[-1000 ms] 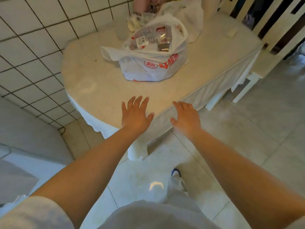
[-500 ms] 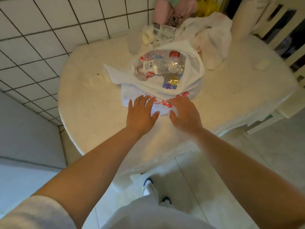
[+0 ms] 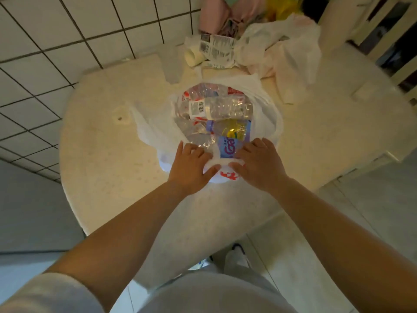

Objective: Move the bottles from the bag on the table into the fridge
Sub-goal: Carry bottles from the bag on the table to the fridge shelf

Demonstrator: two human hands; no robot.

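Moved: both hands have advanced from the tabletop edge onto the white plastic bag.
Left hand: fingers curl over the bag's near rim, thumb pinching the film.
Right hand: pinches the same rim just beside it.
Bottles: a clear water bottle lies across the top, a blue-labelled bottle just beyond the fingertips.
Handling: likely heavy if full, smooth and slippery; the film is limp.
Grip: probably round a bottle's body, not the bag.
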